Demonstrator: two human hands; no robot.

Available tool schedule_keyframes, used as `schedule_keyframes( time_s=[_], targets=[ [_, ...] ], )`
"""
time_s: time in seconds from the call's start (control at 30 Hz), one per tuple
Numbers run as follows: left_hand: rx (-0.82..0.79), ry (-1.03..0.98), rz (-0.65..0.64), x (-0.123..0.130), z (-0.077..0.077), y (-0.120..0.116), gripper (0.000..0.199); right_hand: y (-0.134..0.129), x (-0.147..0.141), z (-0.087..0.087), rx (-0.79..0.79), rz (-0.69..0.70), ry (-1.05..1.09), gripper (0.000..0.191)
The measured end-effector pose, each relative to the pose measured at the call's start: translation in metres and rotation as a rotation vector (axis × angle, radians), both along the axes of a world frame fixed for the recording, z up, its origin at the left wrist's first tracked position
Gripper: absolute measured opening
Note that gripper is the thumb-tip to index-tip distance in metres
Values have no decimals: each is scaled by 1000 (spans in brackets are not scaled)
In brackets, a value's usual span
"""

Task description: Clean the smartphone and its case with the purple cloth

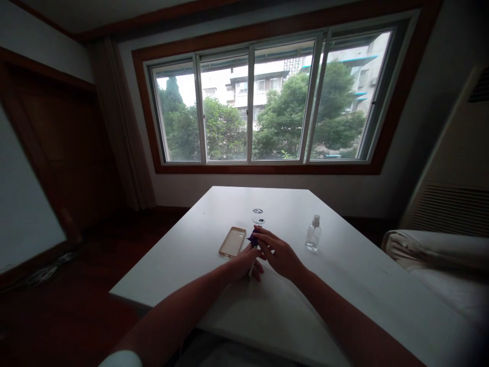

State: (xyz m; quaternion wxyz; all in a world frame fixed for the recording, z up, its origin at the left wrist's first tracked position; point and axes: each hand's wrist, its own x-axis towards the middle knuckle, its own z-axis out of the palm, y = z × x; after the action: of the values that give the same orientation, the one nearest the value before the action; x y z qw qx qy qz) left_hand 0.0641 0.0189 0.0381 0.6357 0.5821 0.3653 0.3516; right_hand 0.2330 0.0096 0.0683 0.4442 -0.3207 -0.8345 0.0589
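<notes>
In the middle of the white table [171, 255], my left hand [241, 262] is closed around a slim object with a pale lower edge [251, 270]. Its kind is mostly hidden by the fingers. A small dark purple piece [252, 238], perhaps cloth, sticks up at the top of this grip. My right hand [280, 255] reaches in from the right, and its bent fingers press on the purple piece. Just left of the hands, an amber-edged phone case [233, 242] lies flat, hollow side up.
Right of my hands, a clear spray bottle [313, 237] with some liquid stands upright. Two flat round items [258, 220] lie beyond my fingertips. A cushioned seat [412, 250] is at the table's right, and a window [260, 107] is behind.
</notes>
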Motion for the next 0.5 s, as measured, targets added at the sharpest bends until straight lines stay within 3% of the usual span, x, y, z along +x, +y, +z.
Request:
schedule_keyframes(
  time_s=[0.13,0.23,0.37,0.5],
  targets=[
    [0,13,-3,-1,-2,-1,66,-5,-2,5,8,32,-17,34],
    [-23,27,12,-1,-3,-1,58,-5,-2,6,1,52,-31,34],
    [-29,-6,15,-1,0,0,48,3,1,1,19,-22,2,35],
    [-17,-45,5,-1,5,-1,54,9,4,-2,1,-75,41,37]
  ],
)
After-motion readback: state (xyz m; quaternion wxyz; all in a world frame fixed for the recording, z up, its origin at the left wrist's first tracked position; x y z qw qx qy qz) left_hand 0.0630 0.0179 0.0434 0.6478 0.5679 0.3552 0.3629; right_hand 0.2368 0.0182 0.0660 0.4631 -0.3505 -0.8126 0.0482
